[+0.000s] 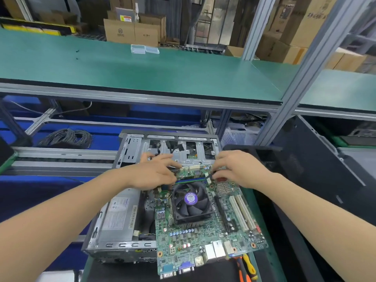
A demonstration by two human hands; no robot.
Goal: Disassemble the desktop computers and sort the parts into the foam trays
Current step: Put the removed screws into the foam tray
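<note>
An open grey desktop case lies on the bench with its power supply at the left. A green motherboard with a black CPU fan sits tilted, half out of the case. At the board's far edge a memory stick stands in its slot. My left hand has its fingertips curled on the stick's left end. My right hand has its fingers bent at the stick's right end, by a black latch. The fingers hide both ends.
Pliers with orange and yellow handles lie at the front right under the board. A black case panel stands to the right. A coil of cable lies in a blue bin behind. A green shelf hangs overhead.
</note>
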